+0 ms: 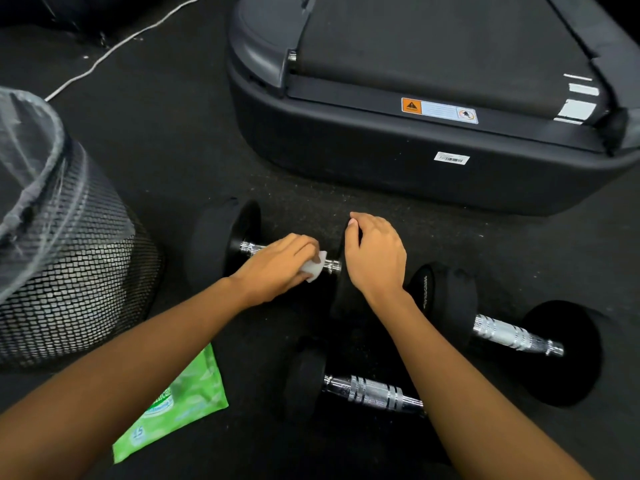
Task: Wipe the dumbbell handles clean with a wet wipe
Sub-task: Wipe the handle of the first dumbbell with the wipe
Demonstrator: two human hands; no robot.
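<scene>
Three black dumbbells with chrome handles lie on the dark floor. On the far dumbbell [221, 237], my left hand [277, 265] holds a white wet wipe [316, 268] wrapped around the chrome handle [251, 248] near its right end. My right hand [375, 252] grips the top of that dumbbell's right weight plate. A second dumbbell [516, 336] lies to the right, and a third dumbbell [372, 393] lies nearest me, between my forearms.
A green wet wipe pack [180, 407] lies on the floor under my left forearm. A black mesh bin [65, 271] with a clear liner stands at left. A treadmill base [415, 150] fills the far side. A white cable [114, 50] crosses the floor top left.
</scene>
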